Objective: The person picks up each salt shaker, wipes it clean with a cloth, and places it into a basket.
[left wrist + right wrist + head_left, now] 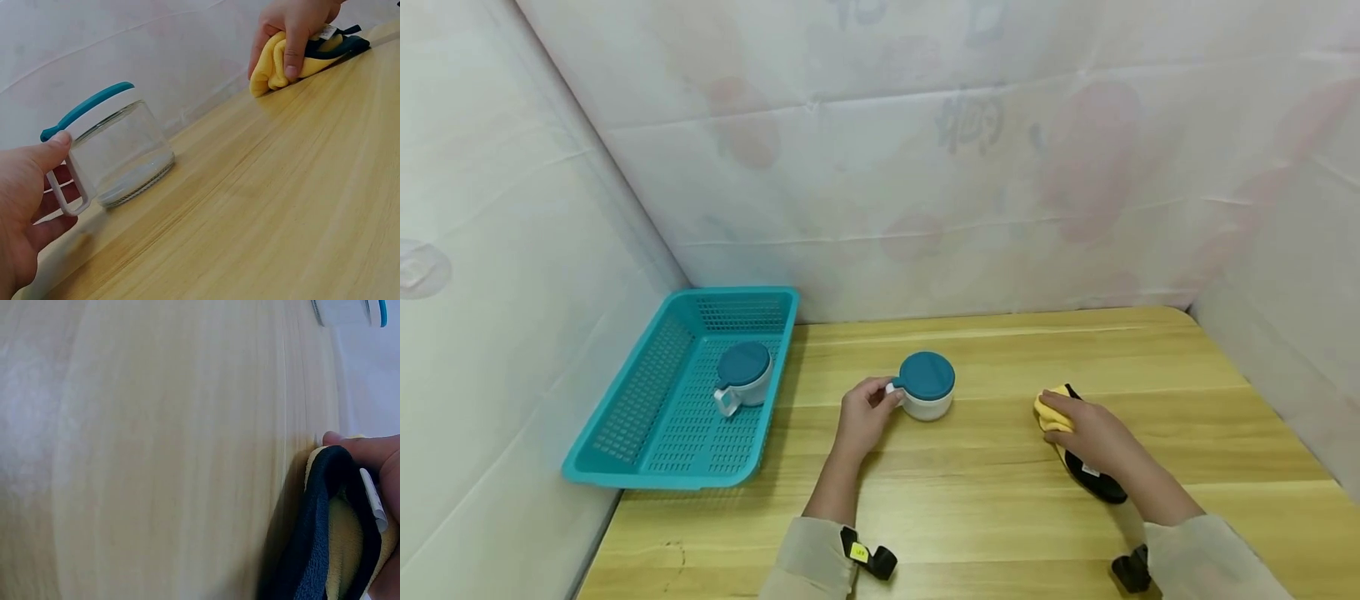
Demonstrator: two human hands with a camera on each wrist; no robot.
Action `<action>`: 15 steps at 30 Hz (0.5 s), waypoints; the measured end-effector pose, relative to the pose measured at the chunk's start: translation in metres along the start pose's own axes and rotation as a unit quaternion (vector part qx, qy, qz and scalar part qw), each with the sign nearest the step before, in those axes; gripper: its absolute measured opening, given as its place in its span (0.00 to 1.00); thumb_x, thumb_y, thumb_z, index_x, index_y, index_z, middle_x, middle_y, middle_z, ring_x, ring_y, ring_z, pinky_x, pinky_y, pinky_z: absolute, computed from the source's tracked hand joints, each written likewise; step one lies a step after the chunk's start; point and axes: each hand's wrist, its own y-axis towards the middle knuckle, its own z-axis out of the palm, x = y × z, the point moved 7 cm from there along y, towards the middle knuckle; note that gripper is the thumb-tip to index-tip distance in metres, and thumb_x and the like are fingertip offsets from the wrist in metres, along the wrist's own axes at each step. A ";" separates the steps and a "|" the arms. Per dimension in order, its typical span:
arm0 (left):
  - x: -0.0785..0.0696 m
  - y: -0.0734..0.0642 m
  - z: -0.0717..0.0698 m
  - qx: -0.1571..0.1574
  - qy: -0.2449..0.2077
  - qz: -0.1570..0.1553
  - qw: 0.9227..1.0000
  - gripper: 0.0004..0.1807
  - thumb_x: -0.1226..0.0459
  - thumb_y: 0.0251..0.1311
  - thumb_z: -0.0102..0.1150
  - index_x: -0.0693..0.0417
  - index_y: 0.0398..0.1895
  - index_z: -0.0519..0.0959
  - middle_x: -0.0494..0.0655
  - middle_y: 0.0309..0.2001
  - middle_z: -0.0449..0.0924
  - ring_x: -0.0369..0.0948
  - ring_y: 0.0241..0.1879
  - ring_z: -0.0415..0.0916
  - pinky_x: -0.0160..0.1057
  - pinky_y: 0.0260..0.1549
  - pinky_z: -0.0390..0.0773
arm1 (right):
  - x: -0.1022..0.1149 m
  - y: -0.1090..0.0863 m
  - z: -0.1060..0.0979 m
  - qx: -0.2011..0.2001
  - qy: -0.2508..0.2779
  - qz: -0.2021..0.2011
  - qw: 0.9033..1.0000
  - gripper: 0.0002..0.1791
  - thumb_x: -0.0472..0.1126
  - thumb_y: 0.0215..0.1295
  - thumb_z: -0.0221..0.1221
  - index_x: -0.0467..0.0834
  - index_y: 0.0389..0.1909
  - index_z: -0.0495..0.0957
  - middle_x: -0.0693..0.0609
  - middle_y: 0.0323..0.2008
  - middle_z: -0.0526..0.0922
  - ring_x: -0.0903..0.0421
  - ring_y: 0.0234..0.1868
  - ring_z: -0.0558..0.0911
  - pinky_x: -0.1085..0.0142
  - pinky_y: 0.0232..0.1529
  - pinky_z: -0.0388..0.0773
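Note:
A glass jar (pixel 128 159) with a teal lid (pixel 927 375) and a pale handle stands on the table. My left hand (pixel 863 417) pinches that handle (pixel 78 197) between thumb and fingers. Off to the right, my right hand (pixel 1093 433) grips a bunched yellow cloth (pixel 1052 412) with a dark edge and a small white tag. The cloth touches the tabletop, and its dark end (pixel 1097 483) trails under the hand. In the right wrist view the cloth's dark border (pixel 315 531) hides most of the fingers.
A teal perforated basket (pixel 576 471) sits at the table's left edge. Inside it lies a second lidded jar (pixel 745 375), tilted, its handle toward the front. White printed sheeting (pixel 880 192) rises behind the wooden table (pixel 985 517) and along both sides.

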 end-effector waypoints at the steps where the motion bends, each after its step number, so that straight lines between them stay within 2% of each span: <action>1: 0.000 0.000 0.000 0.002 -0.001 -0.004 1.000 0.15 0.58 0.61 0.66 0.54 0.48 0.85 0.48 0.46 0.85 0.41 0.44 0.79 0.33 0.43 0.82 | 0.000 0.000 0.000 0.001 0.001 0.001 1.000 0.35 0.41 0.62 0.65 0.37 0.69 0.67 0.34 0.69 0.66 0.30 0.62 0.70 0.39 0.52 0.74; 8: -0.006 0.003 -0.004 0.017 0.027 -0.032 0.999 0.14 0.60 0.59 0.68 0.57 0.45 0.86 0.48 0.43 0.87 0.39 0.41 0.82 0.32 0.38 0.83 | 0.001 0.001 0.000 -0.005 -0.005 -0.007 1.000 0.34 0.41 0.62 0.66 0.37 0.68 0.68 0.34 0.68 0.67 0.30 0.62 0.71 0.38 0.52 0.74; 15: -0.007 -0.002 -0.012 0.029 0.053 -0.058 0.996 0.11 0.59 0.58 0.69 0.54 0.40 0.88 0.44 0.36 0.86 0.38 0.37 0.82 0.34 0.35 0.83 | 0.000 0.003 0.002 -0.009 -0.008 -0.015 1.000 0.34 0.40 0.61 0.66 0.36 0.67 0.68 0.33 0.67 0.68 0.30 0.60 0.72 0.40 0.50 0.75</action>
